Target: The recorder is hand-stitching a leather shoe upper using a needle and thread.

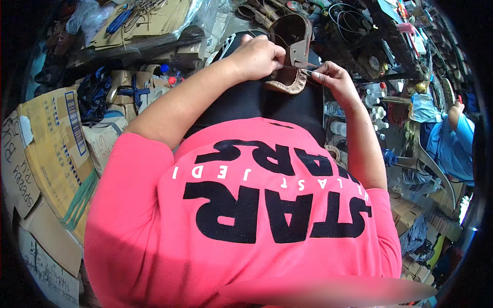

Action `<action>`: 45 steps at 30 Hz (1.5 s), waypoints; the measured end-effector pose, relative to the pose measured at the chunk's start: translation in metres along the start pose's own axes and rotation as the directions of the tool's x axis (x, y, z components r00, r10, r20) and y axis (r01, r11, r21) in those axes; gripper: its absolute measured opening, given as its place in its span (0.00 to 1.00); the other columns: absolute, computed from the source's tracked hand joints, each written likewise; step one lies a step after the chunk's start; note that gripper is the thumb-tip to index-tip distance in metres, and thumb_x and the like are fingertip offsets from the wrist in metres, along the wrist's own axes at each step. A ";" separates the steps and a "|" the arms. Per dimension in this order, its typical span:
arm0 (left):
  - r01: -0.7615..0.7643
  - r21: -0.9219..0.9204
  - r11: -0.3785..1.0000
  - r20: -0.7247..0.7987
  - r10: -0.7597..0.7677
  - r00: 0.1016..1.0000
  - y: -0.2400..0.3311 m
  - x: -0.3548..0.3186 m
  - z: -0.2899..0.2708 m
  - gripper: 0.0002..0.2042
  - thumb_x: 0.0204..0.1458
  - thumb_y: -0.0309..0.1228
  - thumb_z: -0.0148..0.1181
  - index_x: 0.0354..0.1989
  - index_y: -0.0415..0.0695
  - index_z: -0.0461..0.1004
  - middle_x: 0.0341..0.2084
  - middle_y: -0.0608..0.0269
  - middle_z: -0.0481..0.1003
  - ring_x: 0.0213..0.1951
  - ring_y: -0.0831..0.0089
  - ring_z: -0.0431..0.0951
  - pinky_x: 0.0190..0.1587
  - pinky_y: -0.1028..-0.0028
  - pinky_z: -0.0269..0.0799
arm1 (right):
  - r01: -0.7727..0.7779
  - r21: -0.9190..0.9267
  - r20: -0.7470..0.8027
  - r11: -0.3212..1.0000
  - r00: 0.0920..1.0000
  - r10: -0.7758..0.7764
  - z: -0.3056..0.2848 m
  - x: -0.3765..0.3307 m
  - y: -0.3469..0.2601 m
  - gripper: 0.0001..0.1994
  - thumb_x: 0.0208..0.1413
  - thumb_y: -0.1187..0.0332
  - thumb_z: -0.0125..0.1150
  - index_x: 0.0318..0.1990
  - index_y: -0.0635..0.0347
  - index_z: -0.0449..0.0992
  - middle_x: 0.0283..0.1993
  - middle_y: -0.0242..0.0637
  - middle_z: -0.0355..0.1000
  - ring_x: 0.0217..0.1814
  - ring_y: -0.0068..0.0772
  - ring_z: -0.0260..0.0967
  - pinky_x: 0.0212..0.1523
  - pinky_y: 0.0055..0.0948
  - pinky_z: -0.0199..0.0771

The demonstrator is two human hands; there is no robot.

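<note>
Your left hand (257, 56) is closing round a brown sandal (292, 51), bracing it on your lap near the knees | your right hand (331, 77) is pinching a thin thread (303, 66), keeping it taut at the strap.

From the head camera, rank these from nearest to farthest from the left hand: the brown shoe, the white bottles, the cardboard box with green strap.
1. Brown shoe, touching the left hand.
2. White bottles, off to the right.
3. Cardboard box with green strap, far left.
</note>
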State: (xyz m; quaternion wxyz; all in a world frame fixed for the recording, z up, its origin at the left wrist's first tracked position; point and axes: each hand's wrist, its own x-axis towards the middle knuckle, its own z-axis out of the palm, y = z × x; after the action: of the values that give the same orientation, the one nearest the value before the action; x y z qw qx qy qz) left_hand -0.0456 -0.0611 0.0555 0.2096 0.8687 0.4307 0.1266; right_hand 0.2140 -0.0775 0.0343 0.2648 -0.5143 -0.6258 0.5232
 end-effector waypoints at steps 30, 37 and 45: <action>-0.081 0.028 0.996 0.095 0.078 0.992 -0.002 0.009 0.016 0.10 0.48 0.30 0.48 0.37 0.51 0.74 0.28 0.58 0.76 0.38 0.61 0.75 0.44 0.60 0.58 | 0.383 -0.899 0.305 0.211 0.895 -0.326 0.012 0.000 -0.048 0.07 0.47 0.72 0.51 0.36 0.51 0.69 0.28 0.34 0.71 0.39 0.38 0.70 0.45 0.38 0.60; 0.055 -0.100 0.993 -0.229 -0.077 0.970 -0.062 -0.073 -0.036 0.03 0.48 0.28 0.56 0.30 0.46 0.74 0.23 0.60 0.75 0.29 0.66 0.76 0.36 0.70 0.70 | -0.244 -0.453 -0.272 0.858 0.954 0.127 -0.064 -0.044 0.015 0.04 0.51 0.67 0.59 0.30 0.57 0.75 0.26 0.32 0.72 0.32 0.27 0.68 0.41 0.29 0.65; -0.444 -0.850 0.283 -0.371 0.278 0.886 0.043 -0.011 -0.040 0.06 0.54 0.31 0.56 0.29 0.42 0.72 0.27 0.65 0.73 0.34 0.79 0.73 0.38 0.80 0.67 | 0.345 0.718 -0.171 0.605 0.929 -0.328 0.003 0.006 -0.077 0.11 0.58 0.62 0.54 0.38 0.61 0.73 0.34 0.34 0.71 0.36 0.24 0.67 0.41 0.25 0.66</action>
State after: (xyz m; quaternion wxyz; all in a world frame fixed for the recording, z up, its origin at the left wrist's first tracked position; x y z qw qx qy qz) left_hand -0.0381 -0.0833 0.1102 0.5875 0.6645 0.0924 0.4524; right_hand 0.1817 -0.0673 0.1033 0.5497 -0.2422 -0.4433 0.6654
